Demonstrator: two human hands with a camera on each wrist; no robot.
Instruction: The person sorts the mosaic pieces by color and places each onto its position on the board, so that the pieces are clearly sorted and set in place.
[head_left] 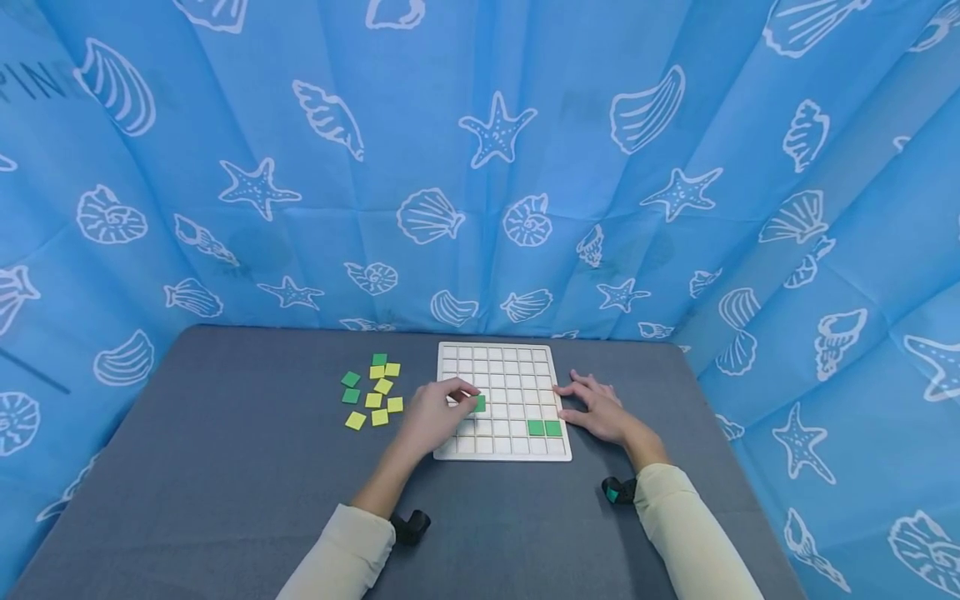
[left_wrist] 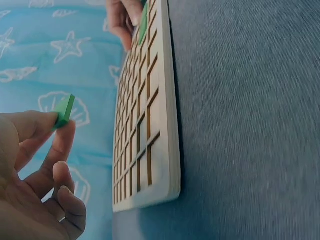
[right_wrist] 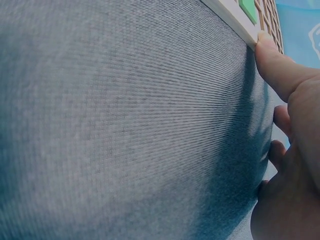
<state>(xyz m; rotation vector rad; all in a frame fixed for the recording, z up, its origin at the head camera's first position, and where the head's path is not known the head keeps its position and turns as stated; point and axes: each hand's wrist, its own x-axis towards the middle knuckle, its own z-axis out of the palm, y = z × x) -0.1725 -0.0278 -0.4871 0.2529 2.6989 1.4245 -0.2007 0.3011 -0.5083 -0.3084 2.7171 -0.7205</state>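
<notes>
Between thumb and fingertips, my left hand (head_left: 438, 414) pinches a green square tile (left_wrist: 64, 111). In the left wrist view that tile is held up apart from the white grid board (head_left: 501, 447). My right hand (head_left: 602, 412) rests at the board's right edge, its thumb (right_wrist: 270, 57) touching the rim and the other fingers extended beyond it. Two green tiles (head_left: 543, 427) lie side by side in cells near the board's lower right corner. The cells under my left hand are partly hidden.
Left of the board, several loose yellow tiles (head_left: 373, 401) and a few green tiles (head_left: 350, 396) lie scattered on the grey cloth-covered table (head_left: 247, 450). A blue curtain (head_left: 480, 192) with white shell prints hangs behind and at the sides.
</notes>
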